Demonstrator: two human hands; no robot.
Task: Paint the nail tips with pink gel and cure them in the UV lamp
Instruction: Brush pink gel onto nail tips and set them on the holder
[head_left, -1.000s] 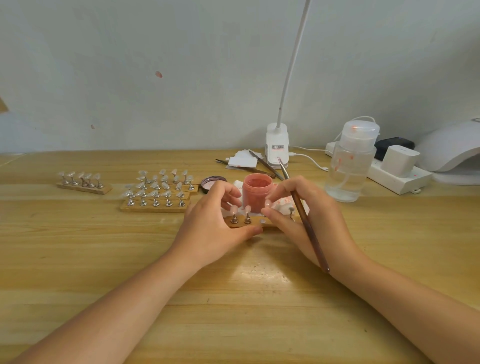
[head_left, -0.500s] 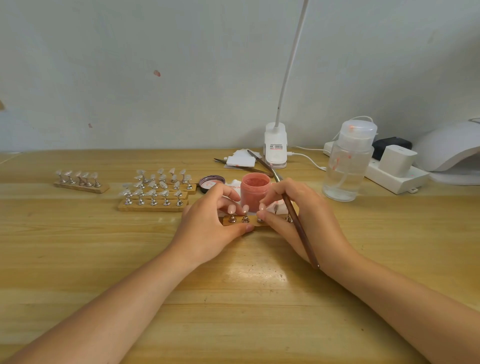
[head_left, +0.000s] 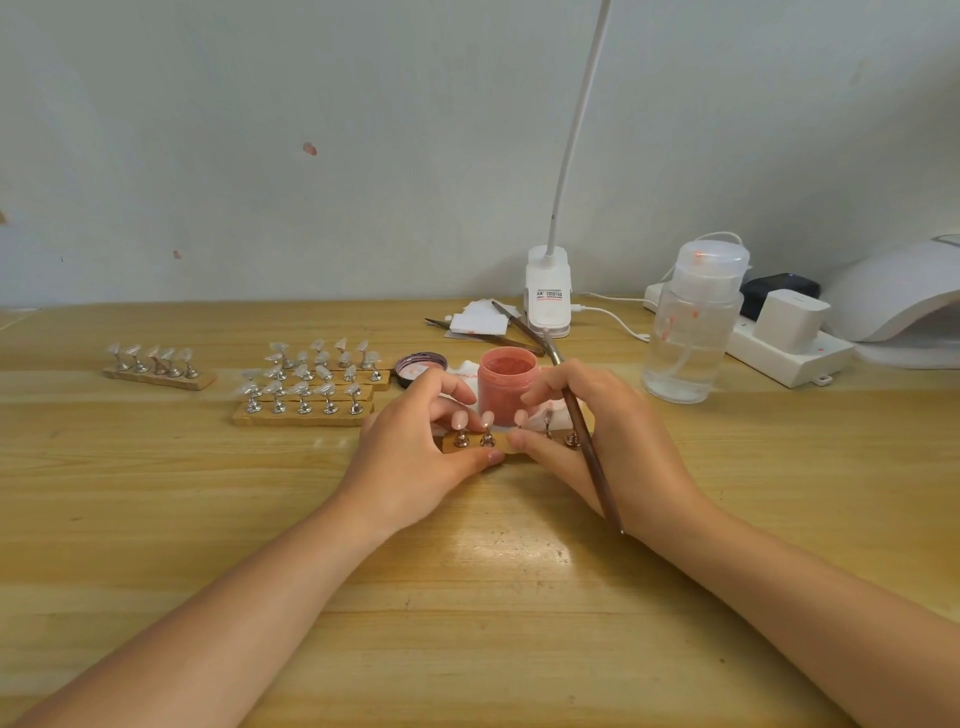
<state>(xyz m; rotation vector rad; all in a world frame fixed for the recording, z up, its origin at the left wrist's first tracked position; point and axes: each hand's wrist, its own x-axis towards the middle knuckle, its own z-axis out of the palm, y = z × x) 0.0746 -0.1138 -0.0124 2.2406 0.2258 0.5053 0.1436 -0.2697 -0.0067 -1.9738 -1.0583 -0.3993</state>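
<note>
— So, where is the strip being worked on?
— At the table's middle: a small wooden holder (head_left: 498, 444) with nail tips (head_left: 460, 420) on metal stands, just near of the open pink gel jar (head_left: 506, 383).
— And the hands?
— The left hand (head_left: 415, 457) pinches the holder's left end. The right hand (head_left: 613, 441) grips the right end and a brush (head_left: 589, 447) too.
— The lamp?
— The white UV lamp (head_left: 898, 296) sits far right; more tip racks (head_left: 306, 387) lie left.
</note>
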